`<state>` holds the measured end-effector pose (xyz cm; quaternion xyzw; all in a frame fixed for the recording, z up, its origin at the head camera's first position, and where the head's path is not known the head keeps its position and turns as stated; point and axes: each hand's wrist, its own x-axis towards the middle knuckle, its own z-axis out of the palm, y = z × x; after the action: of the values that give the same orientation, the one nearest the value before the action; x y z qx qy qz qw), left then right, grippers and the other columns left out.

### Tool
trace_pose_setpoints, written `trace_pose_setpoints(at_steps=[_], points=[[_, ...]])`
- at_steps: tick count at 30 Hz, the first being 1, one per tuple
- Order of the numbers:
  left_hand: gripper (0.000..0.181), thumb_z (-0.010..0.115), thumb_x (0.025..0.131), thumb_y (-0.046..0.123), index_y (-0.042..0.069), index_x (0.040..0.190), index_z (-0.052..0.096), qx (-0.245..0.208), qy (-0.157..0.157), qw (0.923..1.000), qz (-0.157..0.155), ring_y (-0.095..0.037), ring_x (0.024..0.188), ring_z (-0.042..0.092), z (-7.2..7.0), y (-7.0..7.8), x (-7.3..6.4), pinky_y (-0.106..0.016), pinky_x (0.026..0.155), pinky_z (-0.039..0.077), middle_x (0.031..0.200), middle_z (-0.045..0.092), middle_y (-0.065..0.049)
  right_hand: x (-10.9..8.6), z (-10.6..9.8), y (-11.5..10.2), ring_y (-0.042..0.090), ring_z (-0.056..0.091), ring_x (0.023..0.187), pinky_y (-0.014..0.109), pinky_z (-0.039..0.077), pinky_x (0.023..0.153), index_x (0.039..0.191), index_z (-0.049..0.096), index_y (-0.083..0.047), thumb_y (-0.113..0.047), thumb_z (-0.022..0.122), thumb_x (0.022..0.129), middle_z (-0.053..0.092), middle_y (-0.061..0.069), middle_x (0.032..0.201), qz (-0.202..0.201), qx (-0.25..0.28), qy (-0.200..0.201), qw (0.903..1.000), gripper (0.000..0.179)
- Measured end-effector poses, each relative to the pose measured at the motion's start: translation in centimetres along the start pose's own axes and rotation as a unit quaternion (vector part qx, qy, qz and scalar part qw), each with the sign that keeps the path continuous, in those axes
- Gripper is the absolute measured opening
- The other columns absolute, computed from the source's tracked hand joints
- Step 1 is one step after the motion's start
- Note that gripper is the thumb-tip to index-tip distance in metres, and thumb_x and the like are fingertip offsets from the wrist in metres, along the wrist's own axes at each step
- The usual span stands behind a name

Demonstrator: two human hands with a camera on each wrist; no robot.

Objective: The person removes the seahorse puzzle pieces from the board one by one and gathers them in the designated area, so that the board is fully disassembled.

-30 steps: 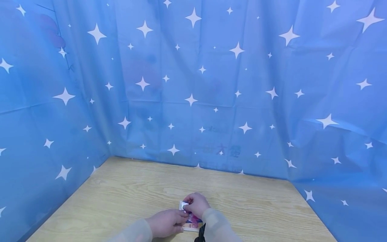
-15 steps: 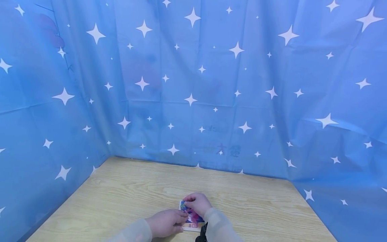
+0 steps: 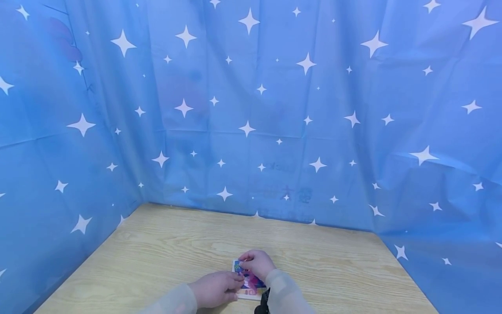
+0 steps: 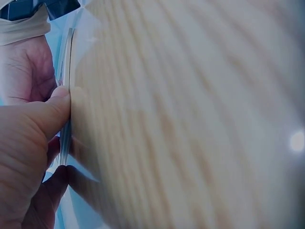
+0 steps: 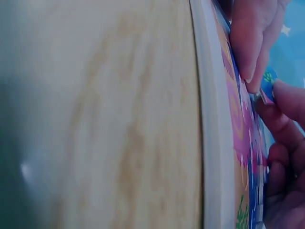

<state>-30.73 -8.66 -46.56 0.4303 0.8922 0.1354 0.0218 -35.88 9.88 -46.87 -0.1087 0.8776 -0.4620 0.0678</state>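
A small picture board [image 3: 252, 289] with a white border lies flat on the table; its print is pink, blue and orange. My right hand [image 3: 256, 265] is over its far right part, thumb and forefinger pinching a small printed puzzle piece [image 5: 268, 85], blue with a green mark. In the right wrist view the piece stands slightly tilted at the picture surface [image 5: 238, 114]. My left hand [image 3: 215, 288] lies along the board's left side. Its thumb [image 4: 59, 98] touches the side edge, while extended fingers [image 5: 248, 47] press on the picture near the piece. My hands cover much of the print.
The wood-grain table [image 3: 176, 244] reaches back to a blue curtain [image 3: 251, 109] with white stars, which also hangs along the left and right sides. A black wrist device [image 3: 262, 304] sits by the right sleeve.
A second ago a white face showed under my right fingers at the board's far left corner; now coloured print shows there. My right hand has shifted slightly right; the left stays put.
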Motion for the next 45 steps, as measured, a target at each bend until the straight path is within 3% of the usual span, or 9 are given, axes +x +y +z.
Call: trace_pose_setpoints(at_steps=[13,20,31,39,45], points=[[0.040,0.062,0.094,0.030,0.011,0.129,0.062,0.007,0.008,0.9999,0.005,-0.014,0.123,0.053,0.1,-0.1,0.0,-0.031,0.099,0.045,0.132,0.060,-0.001,0.2,0.0,0.6,0.013,0.055,0.065,0.029,0.041,0.062,0.089,0.061,-0.005,-0.009,0.071,0.085,0.060,-0.001,0.070,-0.012,0.052,0.004,0.9986,0.011],[0.041,0.062,0.094,0.030,0.011,0.129,0.062,0.009,0.009,0.9999,0.005,-0.014,0.123,0.053,0.2,-0.2,0.0,-0.031,0.099,0.045,0.132,0.060,-0.001,0.2,-0.2,0.9,0.014,0.053,0.066,0.029,0.042,0.064,0.090,0.063,-0.004,-0.010,0.072,0.085,0.057,-0.002,0.070,-0.009,0.082,-0.001,0.9966,0.013],[0.041,0.061,0.094,0.030,0.012,0.130,0.061,0.006,0.009,0.9999,0.001,-0.015,0.123,0.053,0.2,-0.1,-0.1,-0.032,0.100,0.044,0.132,0.059,-0.002,0.4,-0.6,1.1,0.018,0.052,0.076,0.032,0.038,0.072,0.093,0.064,-0.006,-0.013,0.073,0.083,0.059,0.001,0.079,0.033,0.134,0.011,0.9903,0.015],[0.042,0.060,0.094,0.032,0.011,0.131,0.060,0.002,0.005,1.0000,0.001,-0.014,0.124,0.052,0.1,0.0,0.0,-0.032,0.100,0.044,0.133,0.058,-0.001,0.4,-1.1,1.3,0.018,0.055,0.082,0.032,0.040,0.074,0.097,0.063,-0.005,-0.016,0.071,0.084,0.063,0.001,0.087,0.033,0.142,0.013,0.9893,0.019],[0.042,0.059,0.095,0.032,0.013,0.132,0.060,-0.002,0.001,1.0000,-0.005,-0.015,0.123,0.053,0.1,-0.1,-0.1,-0.034,0.100,0.044,0.133,0.058,0.000,0.7,-2.2,1.8,0.019,0.056,0.083,0.035,0.042,0.076,0.098,0.063,-0.006,-0.017,0.072,0.085,0.062,0.003,0.090,0.027,0.108,0.022,0.9935,0.020]])
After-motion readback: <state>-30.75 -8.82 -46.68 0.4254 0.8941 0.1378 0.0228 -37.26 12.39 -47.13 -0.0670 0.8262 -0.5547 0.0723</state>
